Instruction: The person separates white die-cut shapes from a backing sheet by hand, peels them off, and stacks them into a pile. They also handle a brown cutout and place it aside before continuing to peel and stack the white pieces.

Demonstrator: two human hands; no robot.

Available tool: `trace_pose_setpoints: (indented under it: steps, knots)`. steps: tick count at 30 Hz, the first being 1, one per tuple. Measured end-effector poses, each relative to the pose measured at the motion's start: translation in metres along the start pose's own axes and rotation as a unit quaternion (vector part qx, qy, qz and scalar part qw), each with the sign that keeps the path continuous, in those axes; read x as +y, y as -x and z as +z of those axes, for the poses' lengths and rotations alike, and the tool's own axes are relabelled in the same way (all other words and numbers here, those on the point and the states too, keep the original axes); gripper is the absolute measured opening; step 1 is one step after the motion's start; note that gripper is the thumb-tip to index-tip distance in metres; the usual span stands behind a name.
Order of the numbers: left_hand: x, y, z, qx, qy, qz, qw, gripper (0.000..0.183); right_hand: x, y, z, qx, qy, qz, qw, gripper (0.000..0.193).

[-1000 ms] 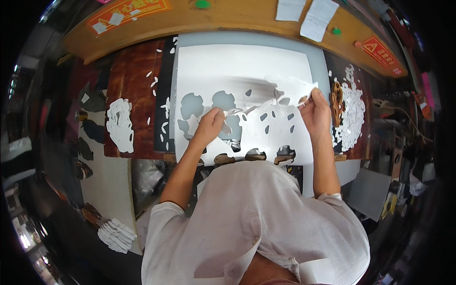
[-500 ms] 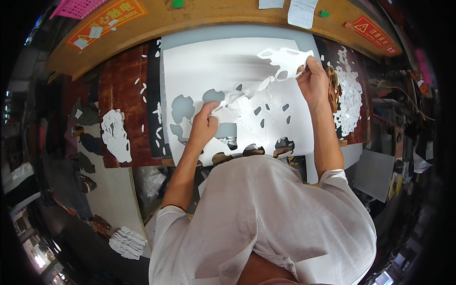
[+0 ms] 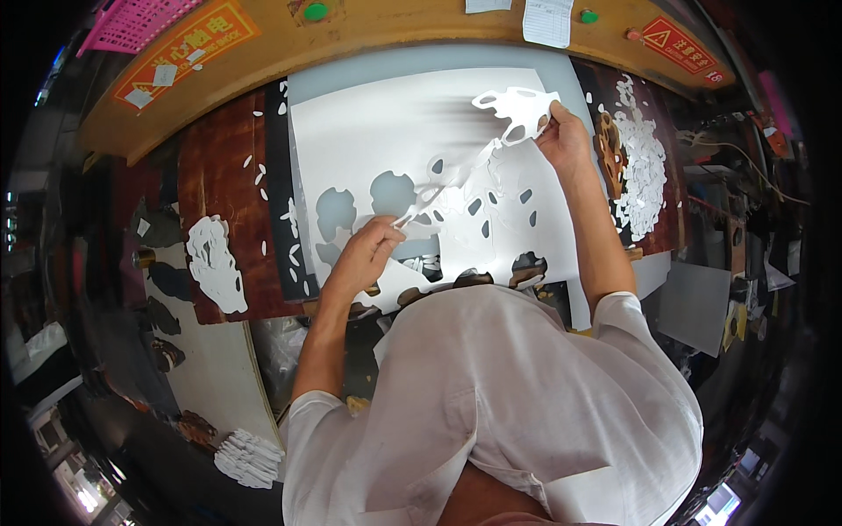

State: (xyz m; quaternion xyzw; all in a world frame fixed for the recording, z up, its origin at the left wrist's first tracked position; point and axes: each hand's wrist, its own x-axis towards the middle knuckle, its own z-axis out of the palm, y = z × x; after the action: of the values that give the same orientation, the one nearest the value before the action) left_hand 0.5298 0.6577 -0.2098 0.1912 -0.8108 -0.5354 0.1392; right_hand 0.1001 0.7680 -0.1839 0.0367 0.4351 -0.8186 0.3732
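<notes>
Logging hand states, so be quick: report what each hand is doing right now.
Left hand: closed, pinching the end of a thin white strip.
Right hand: closed, holding a white piece with holes.

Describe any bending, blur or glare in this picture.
In the head view, the yellow-brown beam arches through lens distortion; soft grey streaks, shadow or blur, cross the white sheet; a bright patch glares at lower left; the right hand looks fairly sharp; the corners are black.
</notes>
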Motion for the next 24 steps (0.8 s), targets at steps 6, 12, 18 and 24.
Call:
trace_pose_setpoints:
  steps: [6, 12, 18, 24]
  knots:
    - [-0.004, -0.003, -0.01, 0.061, 0.38, -0.049, 0.922, 0.01, 0.013, -0.012, 0.019, 0.016, 0.026, -0.009, 1.0, 0.007]
    - [0.019, -0.034, -0.019, 0.244, 0.147, -0.265, 0.921, 0.015, 0.032, 0.023, 0.032, -0.076, 0.072, 0.009, 0.994, 0.013]
    - [0.005, -0.018, -0.028, 0.349, -0.021, -0.005, 0.937, 0.014, 0.027, 0.007, 0.012, -0.056, 0.035, 0.022, 0.998, 0.016]
    - [-0.006, 0.064, -0.076, 0.568, 0.538, -0.046, 0.621, 0.009, 0.032, -0.004, -0.008, 0.066, 0.025, 0.002, 0.997, 0.015]
